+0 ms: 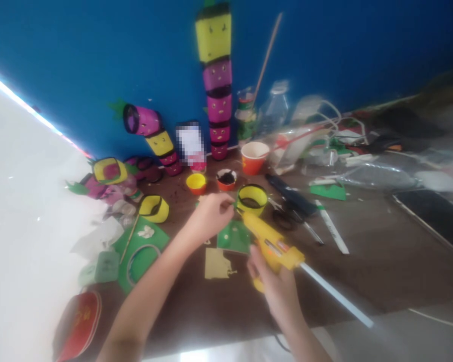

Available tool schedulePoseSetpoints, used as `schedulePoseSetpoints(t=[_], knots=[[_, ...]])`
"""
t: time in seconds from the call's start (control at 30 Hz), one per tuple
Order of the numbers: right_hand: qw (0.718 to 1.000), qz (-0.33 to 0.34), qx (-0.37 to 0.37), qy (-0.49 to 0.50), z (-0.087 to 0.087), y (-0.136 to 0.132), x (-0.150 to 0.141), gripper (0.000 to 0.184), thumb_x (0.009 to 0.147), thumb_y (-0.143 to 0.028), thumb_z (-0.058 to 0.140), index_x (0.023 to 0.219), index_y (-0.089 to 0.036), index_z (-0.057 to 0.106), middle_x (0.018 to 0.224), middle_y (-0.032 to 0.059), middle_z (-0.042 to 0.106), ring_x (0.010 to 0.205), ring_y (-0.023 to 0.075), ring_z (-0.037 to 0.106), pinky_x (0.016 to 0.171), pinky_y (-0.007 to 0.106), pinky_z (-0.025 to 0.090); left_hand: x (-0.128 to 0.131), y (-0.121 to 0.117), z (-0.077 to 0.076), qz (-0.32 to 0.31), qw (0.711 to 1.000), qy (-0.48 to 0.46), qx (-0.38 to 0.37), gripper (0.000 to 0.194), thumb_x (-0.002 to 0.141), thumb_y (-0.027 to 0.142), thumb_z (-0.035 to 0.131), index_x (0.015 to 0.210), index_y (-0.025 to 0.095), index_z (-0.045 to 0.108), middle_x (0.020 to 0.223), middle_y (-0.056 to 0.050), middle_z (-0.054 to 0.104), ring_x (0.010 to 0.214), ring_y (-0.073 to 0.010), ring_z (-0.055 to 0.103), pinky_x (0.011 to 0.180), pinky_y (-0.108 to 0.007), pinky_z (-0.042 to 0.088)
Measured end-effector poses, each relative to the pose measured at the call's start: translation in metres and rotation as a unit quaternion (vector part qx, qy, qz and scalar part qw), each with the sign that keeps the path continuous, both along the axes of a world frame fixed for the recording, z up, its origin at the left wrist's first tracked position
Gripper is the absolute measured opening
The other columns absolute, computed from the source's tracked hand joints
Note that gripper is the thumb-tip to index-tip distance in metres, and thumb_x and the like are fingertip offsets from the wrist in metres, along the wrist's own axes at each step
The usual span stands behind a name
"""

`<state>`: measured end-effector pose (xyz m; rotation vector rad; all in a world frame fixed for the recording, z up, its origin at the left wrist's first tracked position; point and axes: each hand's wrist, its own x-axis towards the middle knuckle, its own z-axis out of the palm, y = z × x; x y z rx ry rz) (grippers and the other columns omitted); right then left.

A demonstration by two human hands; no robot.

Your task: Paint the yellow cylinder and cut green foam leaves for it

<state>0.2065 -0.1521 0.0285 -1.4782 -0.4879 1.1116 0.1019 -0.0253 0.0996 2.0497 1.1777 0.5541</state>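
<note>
My right hand (274, 286) is wrapped round the handle of a yellow hot glue gun (266, 236). From its back end sticks a long pale glue stick (337, 295). The nozzle points up and left, close to the fingertips of my left hand (213, 216). Those fingers are pinched together; whatever they hold is too small and blurred to name. Just beyond the nozzle stands a yellow cup with a black rim (252, 201). Below my left hand lie a green piece (234, 236) with pale dots and a cut scrap of yellow sheet (216, 264).
Against the blue wall rises a tall stack of purple and yellow face cups (219, 75). Scissors (283, 216), a white pen-like tool (332, 226), an orange paper cup (254, 157) and plastic bottles are at the right. Green sheet (139, 251) and a red pouch (79, 322) lie left.
</note>
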Motion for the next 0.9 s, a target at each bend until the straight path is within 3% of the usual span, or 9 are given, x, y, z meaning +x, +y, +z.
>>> schedulePoseSetpoints(t=[0.23,0.47,0.6,0.9], knots=[[1.0,-0.003,0.004,-0.009,0.014,-0.01,0.005,0.042,0.063,-0.054,0.07,0.063,-0.019,0.047,0.046,-0.0048,0.045,0.043,0.009,0.042,0.04,0.021,0.033,0.0,0.001,-0.002,0.0,1.0,-0.004,0.003,0.019,0.077,0.014,0.052,0.088,0.016,0.067,0.083,-0.004,0.071,0.076,-0.0152,0.066,0.073,-0.025,0.05],[0.996,-0.059,0.002,-0.063,0.025,-0.027,0.018,0.035,0.065,-0.05,0.069,0.068,-0.019,0.055,0.051,-0.0025,0.048,0.048,0.0117,0.045,0.043,0.023,0.036,-0.001,0.002,-0.005,-0.014,1.0,-0.002,0.007,0.018,0.075,0.018,0.055,0.089,0.015,0.066,0.089,-0.005,0.068,0.077,-0.0145,0.063,0.074,-0.026,0.05],[0.992,-0.09,0.02,-0.091,0.027,-0.027,0.028,0.031,0.065,-0.048,0.069,0.068,-0.02,0.056,0.052,-0.0027,0.048,0.049,0.0124,0.046,0.046,0.025,0.038,-0.002,0.003,-0.006,-0.024,0.998,0.033,0.046,0.022,0.071,0.017,0.058,0.091,0.015,0.066,0.094,-0.006,0.063,0.08,-0.0151,0.059,0.075,-0.028,0.049],[0.991,-0.103,0.036,-0.081,0.021,-0.021,0.043,0.029,0.068,-0.047,0.069,0.074,-0.021,0.058,0.059,-0.0026,0.053,0.052,0.0112,0.046,0.048,0.024,0.037,0.0,0.002,-0.008,-0.029,0.997,0.044,0.05,0.023,0.071,0.013,0.055,0.09,0.015,0.068,0.088,-0.005,0.062,0.073,-0.0131,0.056,0.071,-0.027,0.048]])
